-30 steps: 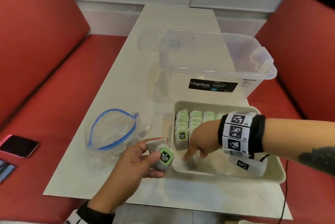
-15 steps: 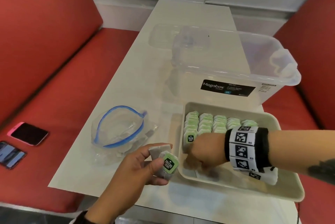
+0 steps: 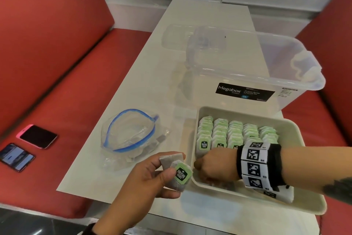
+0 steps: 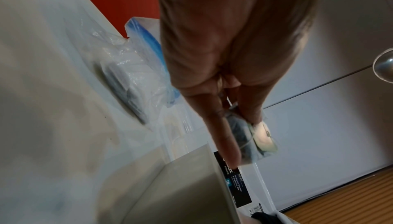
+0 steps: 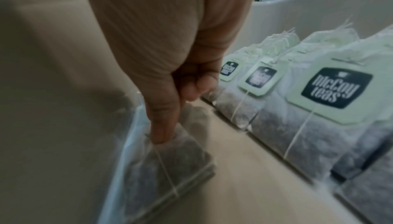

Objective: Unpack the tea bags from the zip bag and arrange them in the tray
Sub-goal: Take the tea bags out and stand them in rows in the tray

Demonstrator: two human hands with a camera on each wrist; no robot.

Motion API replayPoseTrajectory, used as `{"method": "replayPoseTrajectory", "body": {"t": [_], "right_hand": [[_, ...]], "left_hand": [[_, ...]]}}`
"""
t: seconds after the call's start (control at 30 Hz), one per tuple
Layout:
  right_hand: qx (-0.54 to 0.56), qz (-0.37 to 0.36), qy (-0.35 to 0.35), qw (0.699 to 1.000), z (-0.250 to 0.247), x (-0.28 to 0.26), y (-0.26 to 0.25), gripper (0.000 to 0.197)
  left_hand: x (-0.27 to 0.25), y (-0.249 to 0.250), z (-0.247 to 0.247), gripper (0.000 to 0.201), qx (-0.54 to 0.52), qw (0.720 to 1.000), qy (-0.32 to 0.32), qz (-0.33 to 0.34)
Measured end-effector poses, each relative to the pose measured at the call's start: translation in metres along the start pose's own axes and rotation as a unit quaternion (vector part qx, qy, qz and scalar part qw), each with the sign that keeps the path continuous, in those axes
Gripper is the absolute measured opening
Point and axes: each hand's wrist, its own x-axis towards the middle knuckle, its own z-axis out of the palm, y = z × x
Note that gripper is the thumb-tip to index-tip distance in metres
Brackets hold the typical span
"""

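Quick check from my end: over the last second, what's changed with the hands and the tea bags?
The right hand has sunk from fingertips poking the floor of the tray to knuckles low at the near-left corner, its grip now pinching a loose tea bag there. The left hand still pinches its small stack of tea bags outside the tray's left wall. Zip bag and tea bag rows are unchanged.

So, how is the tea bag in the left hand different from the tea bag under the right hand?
The tea bag in the left hand is held outside the tray, above the table, while the tea bag under the right hand lies inside the tray. The left hand pinches its bag with the green tag facing up; the right hand grips its bag from above, and no tag shows there. Both are paper bags of dark tea with a string.
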Motion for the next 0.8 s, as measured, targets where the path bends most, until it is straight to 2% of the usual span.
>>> {"method": "replayPoseTrajectory", "body": {"t": [0.1,0.27,0.37,0.43,0.57,0.7,0.8], "right_hand": [[0.0,-0.004,0.005,1.0,-0.001,-0.001,-0.001,0.014],[0.02,0.03,-0.008,0.999,-0.012,-0.012,-0.003,0.014],[0.073,0.073,0.013,0.995,-0.019,-0.028,-0.002,0.026],[0.101,0.091,0.042,0.99,-0.024,-0.041,0.001,0.034],[0.173,0.119,0.128,0.969,-0.045,-0.074,0.003,0.02],[0.198,0.162,0.208,0.944,-0.067,-0.103,-0.003,0.017],[0.213,0.176,0.23,0.933,-0.078,-0.115,-0.009,0.017]], "left_hand": [[0.0,0.002,0.002,0.025,0.002,1.0,-0.006,0.002],[0.001,0.003,0.002,0.023,-0.001,1.0,-0.014,0.015],[0.002,0.006,0.003,0.02,-0.004,0.999,-0.024,0.027],[0.003,0.01,0.005,0.022,-0.003,0.999,-0.026,0.032],[0.01,0.019,0.008,0.027,0.005,0.999,-0.038,0.032],[0.018,0.032,0.015,0.034,0.047,0.994,-0.094,0.042],[0.026,0.039,0.022,0.038,0.099,0.986,-0.126,0.049]]}}
